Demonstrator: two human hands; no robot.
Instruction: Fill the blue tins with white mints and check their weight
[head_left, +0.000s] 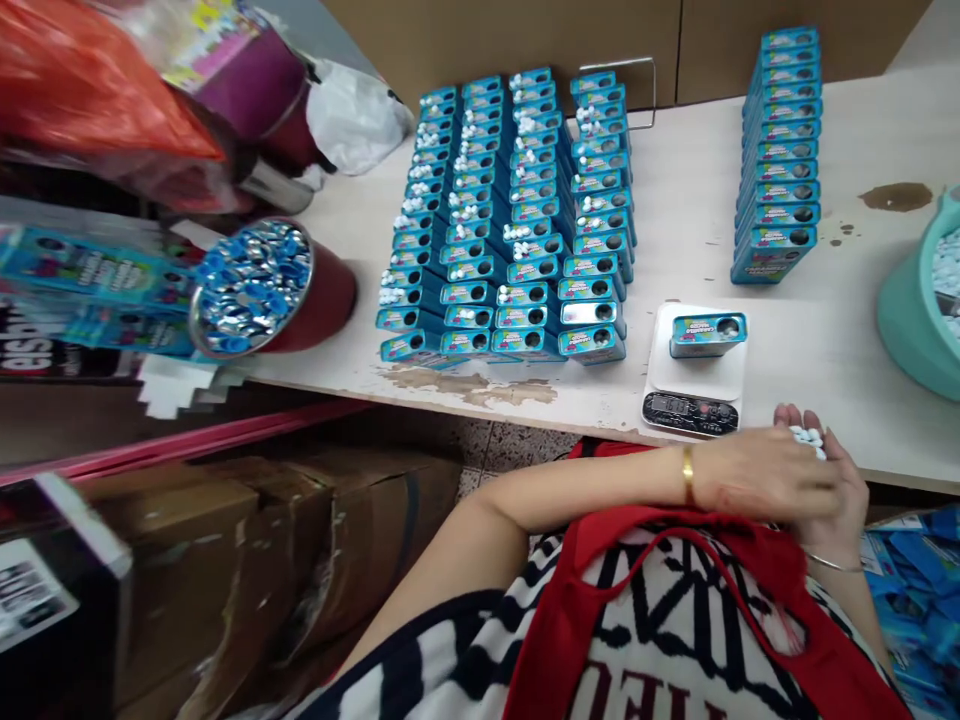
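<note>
My right hand point(846, 478) is cupped palm up at the table's front edge, holding a small heap of white candies point(808, 437). Across that palm reaches my left hand point(772, 475), with a gold bracelet at its wrist. Its fingers are blurred, and whether they pinch anything is hidden. Just beyond my left hand, a white kitchen scale point(660, 375) carries one upright blue candy box point(709, 338) with a round hole in its top. The digits on its display are too blurred to read surely.
Rows of blue boxes point(465, 262), many topped with white candies, fill the table's middle. Another row of boxes point(778, 160) stands at right. A teal bucket point(911, 300) of white candies sits far right; a red bucket point(319, 295) of shiny blue-silver pieces stands left. Cardboard cartons point(180, 560) lie below.
</note>
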